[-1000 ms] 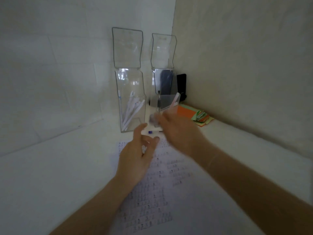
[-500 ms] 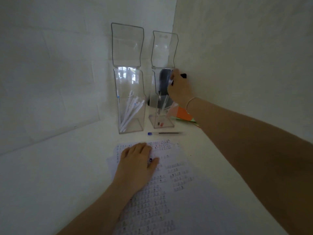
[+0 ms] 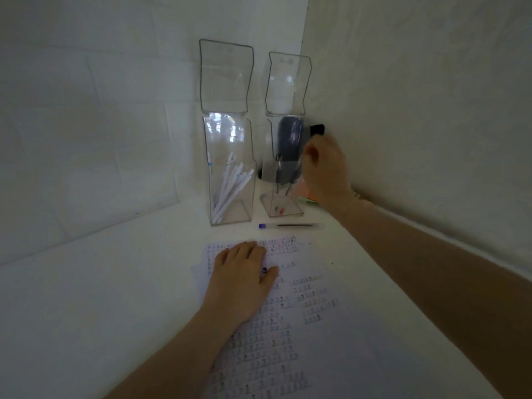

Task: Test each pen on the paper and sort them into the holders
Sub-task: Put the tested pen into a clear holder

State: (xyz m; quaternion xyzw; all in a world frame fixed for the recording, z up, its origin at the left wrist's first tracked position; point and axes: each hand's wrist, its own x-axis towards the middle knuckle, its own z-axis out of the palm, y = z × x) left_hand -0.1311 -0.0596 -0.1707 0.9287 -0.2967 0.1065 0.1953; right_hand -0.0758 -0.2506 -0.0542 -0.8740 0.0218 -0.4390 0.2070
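Pens: white ones (image 3: 230, 187) lean inside the left clear holder (image 3: 230, 180); a few dark ones (image 3: 280, 180) stand in the right clear holder (image 3: 283, 168); one blue-capped pen (image 3: 290, 225) lies on the worktop (image 3: 86, 298) before both. Paper (image 3: 302, 326), covered in small marks, lies nearer. Left hand (image 3: 241, 279) rests flat, fingers spread, on the paper. Right hand (image 3: 326, 168) is at the right holder's side, fingers curled; whether it grips anything cannot be told.
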